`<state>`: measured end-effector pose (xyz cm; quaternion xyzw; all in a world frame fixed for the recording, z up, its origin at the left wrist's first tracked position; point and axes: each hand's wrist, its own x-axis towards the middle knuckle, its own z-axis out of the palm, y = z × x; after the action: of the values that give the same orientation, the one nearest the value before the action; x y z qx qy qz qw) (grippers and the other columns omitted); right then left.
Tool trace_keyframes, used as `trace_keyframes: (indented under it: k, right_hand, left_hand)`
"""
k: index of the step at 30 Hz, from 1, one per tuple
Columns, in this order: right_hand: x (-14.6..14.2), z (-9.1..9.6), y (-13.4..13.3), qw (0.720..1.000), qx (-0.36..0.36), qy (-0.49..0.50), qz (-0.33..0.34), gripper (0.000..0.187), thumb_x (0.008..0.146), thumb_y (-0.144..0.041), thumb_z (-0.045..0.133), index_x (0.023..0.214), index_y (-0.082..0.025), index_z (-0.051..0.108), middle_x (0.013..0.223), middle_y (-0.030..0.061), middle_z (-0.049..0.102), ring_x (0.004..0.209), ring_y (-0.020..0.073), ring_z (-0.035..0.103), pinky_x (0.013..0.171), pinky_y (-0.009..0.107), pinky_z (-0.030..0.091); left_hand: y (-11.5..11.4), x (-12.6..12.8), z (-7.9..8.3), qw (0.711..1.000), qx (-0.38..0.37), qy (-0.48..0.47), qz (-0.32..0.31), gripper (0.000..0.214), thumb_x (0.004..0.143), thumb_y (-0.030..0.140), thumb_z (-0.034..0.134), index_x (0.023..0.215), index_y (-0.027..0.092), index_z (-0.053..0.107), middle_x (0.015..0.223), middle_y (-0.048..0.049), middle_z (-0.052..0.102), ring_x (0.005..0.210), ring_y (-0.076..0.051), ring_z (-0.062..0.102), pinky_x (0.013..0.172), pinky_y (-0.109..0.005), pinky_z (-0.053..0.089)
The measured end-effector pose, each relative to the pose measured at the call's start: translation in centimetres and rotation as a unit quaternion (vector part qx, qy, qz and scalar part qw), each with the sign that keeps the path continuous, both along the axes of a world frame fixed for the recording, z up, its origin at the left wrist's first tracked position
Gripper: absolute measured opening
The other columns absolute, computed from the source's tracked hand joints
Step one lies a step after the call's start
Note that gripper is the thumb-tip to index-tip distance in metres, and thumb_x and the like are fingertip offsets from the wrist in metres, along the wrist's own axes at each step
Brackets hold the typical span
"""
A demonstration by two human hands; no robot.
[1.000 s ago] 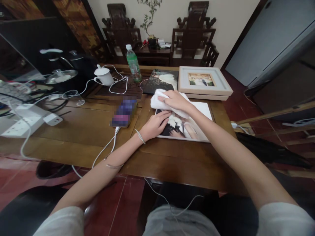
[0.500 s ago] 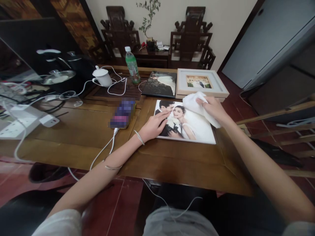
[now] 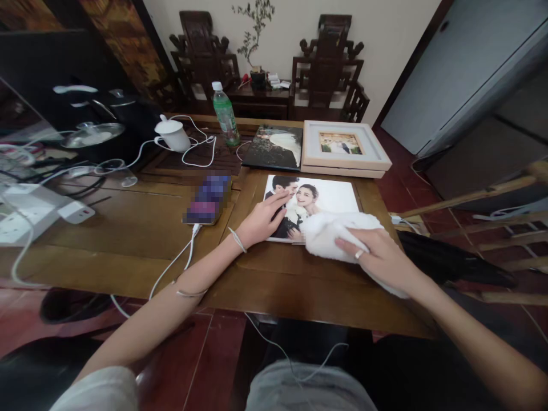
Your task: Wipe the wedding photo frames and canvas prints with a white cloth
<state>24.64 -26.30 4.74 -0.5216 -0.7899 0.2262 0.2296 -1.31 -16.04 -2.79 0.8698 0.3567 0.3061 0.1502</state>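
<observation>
A glossy photo panel (image 3: 331, 197) of a couple lies flat on the wooden table (image 3: 274, 285) in front of me. My left hand (image 3: 263, 220) rests on its left side, fingers stretched out flat over the print. In my right hand (image 3: 377, 251) is a bunched white cloth (image 3: 334, 231), pressed over the panel's lower right part and hiding that corner. Some of the cloth hangs out below the hand, past the panel's near edge.
Behind the panel lie a dark photo panel (image 3: 274, 147) and a light wooden picture frame (image 3: 346, 162). A green-labelled bottle (image 3: 226, 117), a lidded white cup (image 3: 172, 136) and a charging phone (image 3: 208, 200) stand or lie leftward. A power strip (image 3: 25, 214) with cables sits far left.
My right hand has swept the cloth from the panel's upper right down toward its lower right edge. My left hand stays in place on the print.
</observation>
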Motion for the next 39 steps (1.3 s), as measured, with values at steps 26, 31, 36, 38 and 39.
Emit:
trace_keyframes:
  k: [26, 31, 36, 38, 39]
  right_hand:
    - [1.9, -0.7, -0.6, 0.999, 0.039, -0.022, -0.009, 0.037, 0.096, -0.042, 0.043, 0.065, -0.023, 0.047, 0.062, -0.0016, 0.055, 0.059, 0.0175, 0.050, 0.063, 0.033, 0.036]
    - [2.0, -0.3, -1.5, 1.000, 0.019, -0.014, 0.018, 0.039, 0.096, -0.043, 0.045, 0.063, -0.024, 0.048, 0.059, -0.0022, 0.054, 0.055, 0.0171, 0.049, 0.062, 0.033, 0.038]
    - [3.0, 0.0, 4.8, 0.999, 0.008, -0.030, -0.041, 0.046, 0.091, -0.056, 0.047, 0.059, -0.023, 0.047, 0.063, 0.0014, 0.056, 0.063, 0.0202, 0.051, 0.066, 0.033, 0.037]
    - [3.1, 0.1, 7.9, 0.997, -0.004, -0.040, -0.072, 0.045, 0.090, -0.055, 0.048, 0.060, -0.021, 0.049, 0.067, 0.0032, 0.059, 0.067, 0.0205, 0.051, 0.067, 0.033, 0.036]
    - [3.1, 0.2, 9.4, 0.995, -0.009, -0.041, -0.091, 0.044, 0.090, -0.054, 0.049, 0.062, -0.020, 0.051, 0.070, 0.0042, 0.060, 0.069, 0.0203, 0.051, 0.068, 0.032, 0.035]
  left_hand:
    - [0.3, 0.0, -0.6, 0.999, -0.007, 0.041, 0.036, 0.043, 0.099, 0.026, 0.041, 0.138, 0.010, 0.052, 0.148, -0.0172, 0.050, 0.143, -0.026, 0.042, 0.119, -0.048, 0.035]
    - [0.3, 0.0, -0.5, 0.998, -0.008, 0.042, 0.035, 0.043, 0.099, 0.026, 0.041, 0.138, 0.011, 0.052, 0.148, -0.0163, 0.050, 0.142, -0.026, 0.043, 0.119, -0.048, 0.036]
    - [0.3, 0.0, -0.3, 0.999, -0.007, 0.040, 0.030, 0.043, 0.099, 0.027, 0.041, 0.137, 0.010, 0.053, 0.148, -0.0171, 0.050, 0.142, -0.026, 0.043, 0.119, -0.048, 0.035]
    - [0.3, -0.1, -0.3, 0.999, -0.007, 0.040, 0.028, 0.043, 0.100, 0.027, 0.041, 0.137, 0.010, 0.052, 0.148, -0.0175, 0.050, 0.142, -0.026, 0.043, 0.119, -0.048, 0.035]
    - [0.4, -0.1, -0.3, 0.999, -0.007, 0.039, 0.027, 0.043, 0.100, 0.027, 0.042, 0.137, 0.010, 0.052, 0.148, -0.0172, 0.050, 0.142, -0.026, 0.043, 0.119, -0.048, 0.035]
